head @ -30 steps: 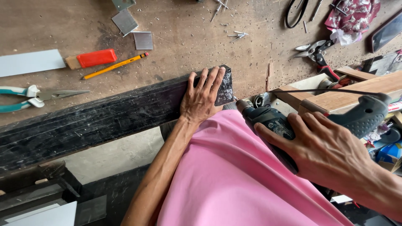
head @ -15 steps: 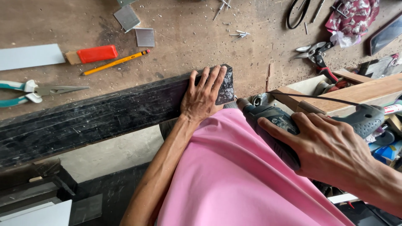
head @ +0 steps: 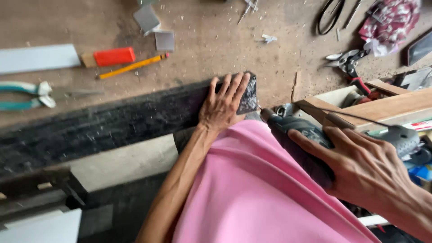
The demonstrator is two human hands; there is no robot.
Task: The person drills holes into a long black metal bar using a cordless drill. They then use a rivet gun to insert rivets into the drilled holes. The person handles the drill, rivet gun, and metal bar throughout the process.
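A long black bar [head: 112,123], speckled with chips, lies along the near edge of a dusty wooden bench [head: 202,49]. My left hand [head: 224,104] presses flat on the bar's right end, fingers spread. My right hand [head: 364,168] grips a dark grey power drill [head: 299,135] whose nose points at the bar's end face, just right of my left hand. The bit's tip is too small to make out. A pink garment [head: 265,193] fills the lower middle and hides what is under it.
On the bench lie green-handled snips [head: 27,95], a red block [head: 114,56], a yellow pencil [head: 132,66], grey metal offcuts [head: 164,40], red-handled pliers [head: 353,67] and a patterned cloth [head: 387,20]. Wooden boards [head: 382,105] lie at the right.
My right hand has brought the drill leftward and a little up, closer to the bar's end. My left hand stays on the bar.
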